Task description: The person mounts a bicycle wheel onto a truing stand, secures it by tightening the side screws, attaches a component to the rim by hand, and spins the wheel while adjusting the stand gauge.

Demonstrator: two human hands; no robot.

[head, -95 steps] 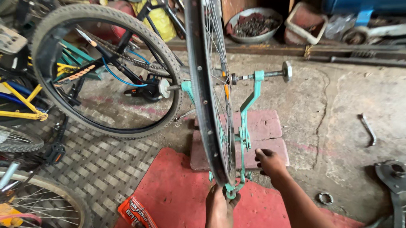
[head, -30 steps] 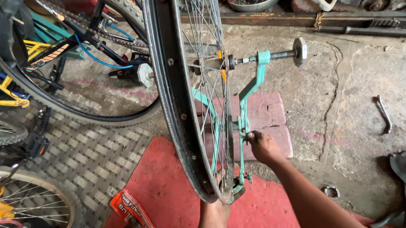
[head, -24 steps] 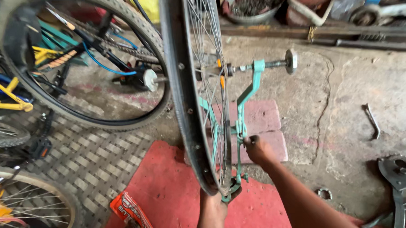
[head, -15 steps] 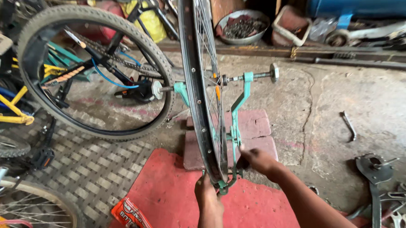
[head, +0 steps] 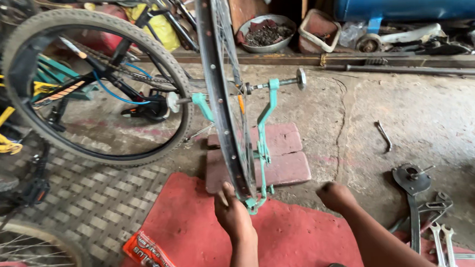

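Note:
A bare bicycle wheel [head: 222,97] with a dark rim and thin spokes stands upright in a teal truing stand [head: 264,143]. The stand rests on reddish paving bricks [head: 284,158] and a red mat [head: 199,231]. My left hand [head: 231,214] touches the bottom of the rim, thumb up against it. My right hand [head: 334,194] hovers in a loose fist to the right of the stand, apart from it and holding nothing that I can see.
A bicycle with a tyred wheel [head: 94,86] lies at the left, with more wheels [head: 34,254] at the lower left. An orange packet [head: 152,252] lies on the mat. Wrenches [head: 419,205] and a small spanner [head: 383,135] lie on the concrete at right. A metal bowl [head: 268,33] sits at the back.
My right hand has let go of the stand's upright and drawn back to the right. My left hand stays at the bottom of the rim. My view has tilted up a little.

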